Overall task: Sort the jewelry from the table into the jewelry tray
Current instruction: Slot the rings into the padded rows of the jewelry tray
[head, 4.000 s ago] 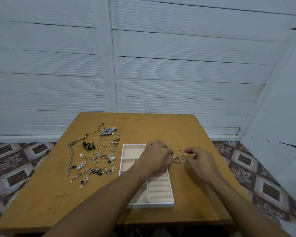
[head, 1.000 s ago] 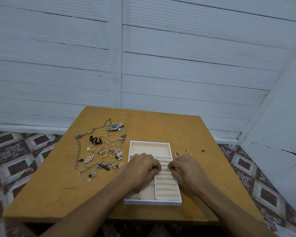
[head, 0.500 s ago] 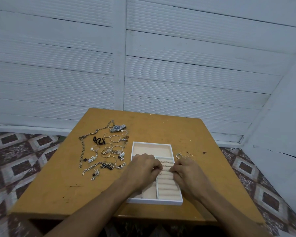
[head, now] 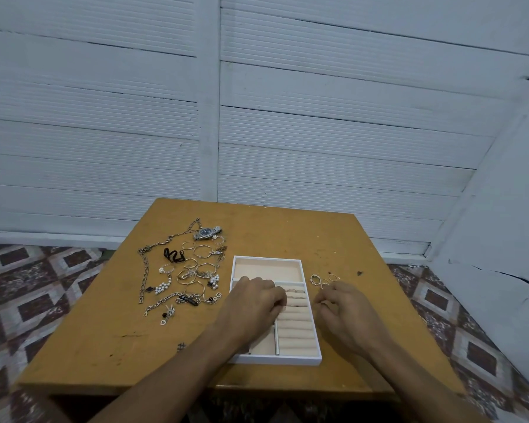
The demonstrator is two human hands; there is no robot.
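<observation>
Left hand (head: 252,300) over tray's (head: 287,360) ring rolls, right hand (head: 345,312) on desk (head: 104,331) near loose rings (head: 316,279); fingers (head: 275,296) curled on both, can't tell what they grip.

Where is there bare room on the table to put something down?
The table is bare along its far edge behind the tray, and in its near left corner in front of the jewelry pile. Crowded: left of the tray, where the pile lies, and right of it, where rings lie by the right hand.
</observation>
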